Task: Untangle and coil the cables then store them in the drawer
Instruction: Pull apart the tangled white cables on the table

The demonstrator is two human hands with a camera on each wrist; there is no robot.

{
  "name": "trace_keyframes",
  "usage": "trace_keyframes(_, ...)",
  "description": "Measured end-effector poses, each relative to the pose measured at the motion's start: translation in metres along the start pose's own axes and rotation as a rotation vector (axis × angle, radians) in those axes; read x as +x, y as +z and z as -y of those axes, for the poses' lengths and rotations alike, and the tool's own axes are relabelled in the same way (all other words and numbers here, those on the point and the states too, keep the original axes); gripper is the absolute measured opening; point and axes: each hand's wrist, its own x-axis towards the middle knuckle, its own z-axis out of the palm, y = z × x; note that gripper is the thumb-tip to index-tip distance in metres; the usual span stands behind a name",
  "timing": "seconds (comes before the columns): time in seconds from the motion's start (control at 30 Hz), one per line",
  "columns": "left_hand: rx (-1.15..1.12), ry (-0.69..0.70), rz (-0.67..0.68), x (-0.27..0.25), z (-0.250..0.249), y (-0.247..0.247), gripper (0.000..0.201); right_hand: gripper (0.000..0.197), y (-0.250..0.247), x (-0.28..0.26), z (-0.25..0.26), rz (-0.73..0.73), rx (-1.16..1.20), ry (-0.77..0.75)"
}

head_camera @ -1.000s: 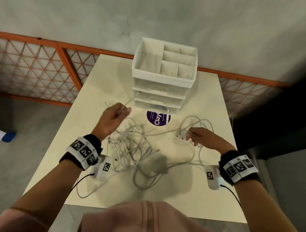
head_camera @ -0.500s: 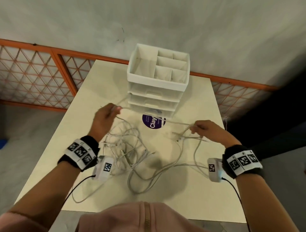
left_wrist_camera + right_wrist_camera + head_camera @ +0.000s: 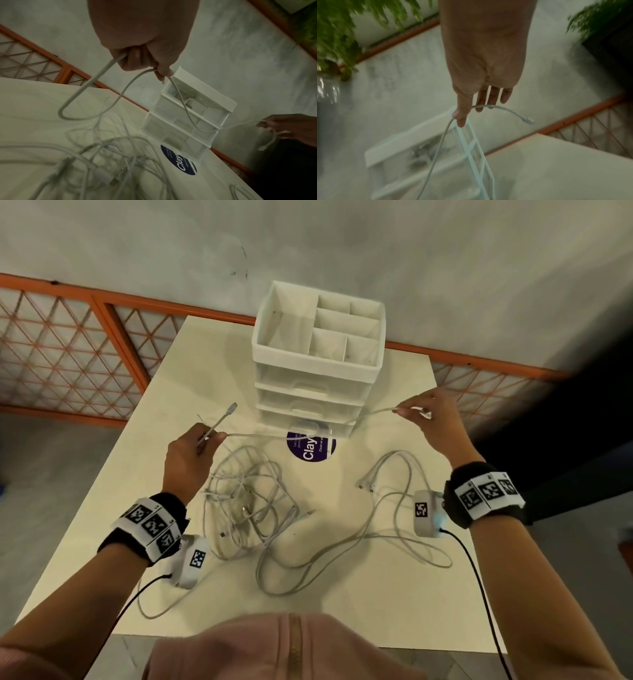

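Observation:
A white cable (image 3: 274,435) stretches between both hands, in front of the white drawer unit (image 3: 315,385). My left hand (image 3: 191,453) grips it near one end, whose plug (image 3: 232,407) sticks up past the fingers. My right hand (image 3: 435,419) pinches the other end between thumb and fingers, with the plug (image 3: 528,120) hanging free beyond them. A tangle of white cables (image 3: 246,501) lies on the table below the left hand, and more loops (image 3: 387,529) trail to the right. All three drawers look closed.
The cream table (image 3: 376,594) carries a purple round sticker (image 3: 311,447) in front of the drawer unit. The open top tray (image 3: 322,330) has several compartments. An orange lattice fence (image 3: 68,350) and a grey wall stand behind the table.
Both hands have moved apart and up. The right hand has swung to the right beside the drawer unit, pulling one cable taut and clear of the tangle.

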Motion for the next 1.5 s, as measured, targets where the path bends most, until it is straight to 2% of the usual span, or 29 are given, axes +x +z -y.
trace_keyframes(0.13, 0.05, 0.053, -0.037, -0.004, -0.01, 0.011, 0.029, 0.024, 0.047, -0.011, -0.012, 0.014, -0.023, 0.141)
trace_keyframes(0.2, 0.09, 0.051, -0.013, -0.009, -0.012, 0.017, 0.03, 0.025, 0.067, -0.024, -0.022, 0.061, -0.021, 0.229)
trace_keyframes(0.3, 0.111, 0.047, 0.039, -0.016, -0.012, 0.024, 0.03, 0.02, 0.095, -0.041, -0.037, 0.32, -0.129, 0.291)
trace_keyframes(0.37, 0.119, 0.044, 0.065, -0.02, -0.013, 0.027, 0.031, 0.032, 0.111, -0.051, -0.045, 0.479, -0.168, 0.256)
trace_keyframes(0.4, 0.12, 0.044, 0.072, -0.021, -0.013, 0.028, 0.031, 0.036, 0.117, -0.055, -0.048, 0.504, -0.162, 0.25)
trace_keyframes(0.53, 0.087, 0.055, 0.07, -0.018, -0.017, 0.03, 0.029, 0.016, 0.122, -0.058, -0.051, 0.484, -0.142, 0.213)
trace_keyframes(0.6, 0.056, 0.069, 0.081, -0.016, -0.019, 0.031, 0.024, 0.014, 0.117, -0.056, -0.048, 0.518, -0.177, 0.165)
trace_keyframes(0.7, 0.016, 0.07, 0.104, -0.014, -0.022, 0.035, 0.014, 0.021, 0.108, -0.056, -0.044, 0.499, -0.174, 0.151)
trace_keyframes(0.83, -0.088, 0.078, 0.174, -0.014, -0.035, 0.043, 0.019, 0.017, 0.095, -0.06, -0.024, 0.47, -0.23, 0.145)
trace_keyframes(0.93, -0.212, 0.092, 0.32, -0.015, -0.049, 0.049, 0.022, 0.01, 0.072, -0.053, 0.014, 0.488, -0.069, 0.038)
trace_keyframes(1.07, -0.361, 0.105, 0.52, -0.02, -0.069, 0.062, 0.019, 0.008, 0.039, -0.042, 0.081, 0.517, 0.344, -0.026)
trace_keyframes(1.2, -0.486, 0.13, 0.604, -0.027, -0.088, 0.073, 0.022, 0.01, 0.028, -0.035, 0.113, 0.456, 0.627, -0.054)
trace_keyframes(1.3, -0.549, 0.109, 0.669, -0.032, -0.097, 0.073, 0.023, 0.01, 0.031, -0.035, 0.111, 0.384, 0.658, -0.042)
trace_keyframes(1.37, -0.544, 0.092, 0.655, -0.035, -0.097, 0.071, 0.023, 0.011, 0.039, -0.037, 0.094, 0.311, 0.666, 0.033)
trace_keyframes(1.47, -0.498, 0.066, 0.614, -0.038, -0.089, 0.067, 0.023, 0.016, 0.064, -0.045, 0.043, 0.225, 0.501, 0.163)
trace_keyframes(1.5, -0.494, 0.05, 0.605, -0.039, -0.086, 0.065, 0.025, 0.013, 0.075, -0.051, 0.021, 0.249, 0.407, 0.183)
